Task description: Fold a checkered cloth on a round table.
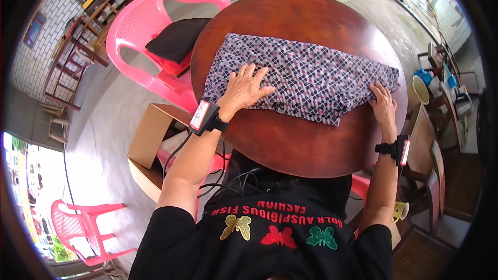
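A folded patterned cloth [299, 70], possibly a garment, lies across the round wooden table [288, 140]. Its print is grey with dark blue checks and small red dots. My left hand [247, 87] rests flat on the cloth's left part, fingers spread, a ring on one finger. At the cloth's right end, my right hand [383, 105] touches the edge, fingertips on the fabric and the rest over the tabletop. Whether those fingers pinch the fabric cannot be made out. Both wrists wear a strapped black device.
A pink plastic armchair [136, 27] stands left of the table with black folded cloth [179, 39] on its seat. Below it is an open cardboard box [149, 136]. Cables [233, 182] run near my lap. Wooden furniture [422, 132] and a beige bucket [419, 90] stand at right.
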Tool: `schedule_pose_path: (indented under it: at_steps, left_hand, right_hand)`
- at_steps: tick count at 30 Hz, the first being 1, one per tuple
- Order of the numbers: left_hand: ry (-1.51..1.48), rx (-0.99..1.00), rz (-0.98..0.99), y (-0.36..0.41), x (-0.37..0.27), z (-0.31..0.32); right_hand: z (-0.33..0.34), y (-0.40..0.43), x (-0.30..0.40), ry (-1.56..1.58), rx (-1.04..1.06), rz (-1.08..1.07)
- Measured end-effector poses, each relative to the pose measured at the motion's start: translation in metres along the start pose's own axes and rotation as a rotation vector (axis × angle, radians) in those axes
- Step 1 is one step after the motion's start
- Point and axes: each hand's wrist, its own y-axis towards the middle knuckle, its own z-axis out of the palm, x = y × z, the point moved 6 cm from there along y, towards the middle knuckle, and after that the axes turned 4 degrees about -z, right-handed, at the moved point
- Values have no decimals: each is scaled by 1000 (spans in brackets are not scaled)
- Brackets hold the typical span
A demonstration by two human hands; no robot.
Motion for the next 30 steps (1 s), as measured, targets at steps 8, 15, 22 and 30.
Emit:
schedule_pose_path:
  at_steps: [8,15,22,30]
  left_hand:
    - [-48,194,-54,-7,7,2]
    - [-155,230,114,-3,11,-5]
    - [-243,42,289,-2,-24,-22]
    - [-289,-47,381,2,-22,-14]
  right_hand:
    - [-32,-10,64,33,156,-123]
    - [-34,-13,110,435,165,-543]
    - [-31,-7,99,544,-128,-369]
    - [-27,-4,96,557,-130,-258]
